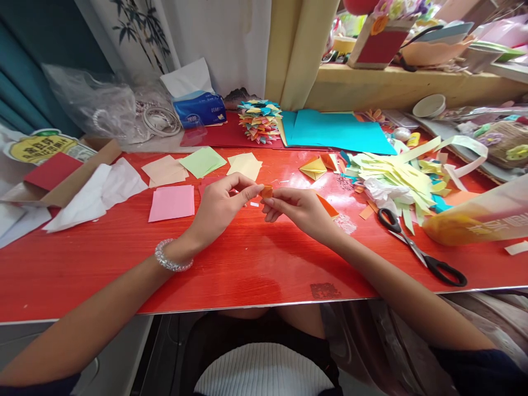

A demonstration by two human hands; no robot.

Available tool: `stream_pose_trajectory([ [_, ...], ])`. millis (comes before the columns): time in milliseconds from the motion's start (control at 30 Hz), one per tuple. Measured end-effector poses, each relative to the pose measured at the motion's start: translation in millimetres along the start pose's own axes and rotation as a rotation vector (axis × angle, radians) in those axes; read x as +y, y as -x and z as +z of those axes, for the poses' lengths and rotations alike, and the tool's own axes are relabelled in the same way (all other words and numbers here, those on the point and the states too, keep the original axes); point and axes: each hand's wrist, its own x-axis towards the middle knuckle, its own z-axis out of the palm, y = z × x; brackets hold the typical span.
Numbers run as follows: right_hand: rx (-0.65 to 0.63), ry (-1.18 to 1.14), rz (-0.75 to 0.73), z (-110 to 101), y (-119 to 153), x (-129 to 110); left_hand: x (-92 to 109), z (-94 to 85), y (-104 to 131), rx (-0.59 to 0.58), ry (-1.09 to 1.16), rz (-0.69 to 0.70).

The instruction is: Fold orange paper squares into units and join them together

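Observation:
A small folded orange paper (267,191) is pinched between both hands above the middle of the red table (247,264). My left hand (223,206), with a clear beaded bracelet (173,256) on its wrist, grips the paper's left side between thumb and forefinger. At the paper's right side, the fingers of my right hand (299,209) are closed on it. Behind my left hand lie pink (171,203), peach (165,171), green (202,161) and cream (245,165) paper squares. An orange paper piece (327,205) is partly hidden behind my right hand.
Black-handled scissors (408,242) lie at the right beside a heap of pale green paper strips (388,176). Behind are folded yellow paper (314,168), blue sheets (338,132), a multicoloured paper stack (259,121) and a tissue pack (200,110). A cardboard box (86,175) sits left.

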Motion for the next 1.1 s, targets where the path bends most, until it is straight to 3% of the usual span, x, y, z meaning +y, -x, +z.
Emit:
stream_pose_trajectory([
  [233,-0.029,-0.087,0.092,3.8,-2.0,-2.8,-3.2,1.8,0.4,0.032,-0.037,-0.005],
  [433,-0.072,-0.131,0.147,3.7,-1.7,-1.6,-2.7,-0.1,-2.7,-0.067,-0.067,-0.024],
  [567,-0.098,-0.127,0.149,3.4,-1.5,-0.6,-2.6,-1.0,-2.8,-0.145,-0.124,0.021],
  [800,-0.130,-0.116,0.129,2.1,-0.6,0.0,-5.3,-0.1,-1.8,-0.137,-0.226,0.136],
  [1100,-0.161,0.021,0.128,0.3,-0.4,-3.9,-4.5,-2.2,-1.9,-0.194,-0.261,0.178],
])
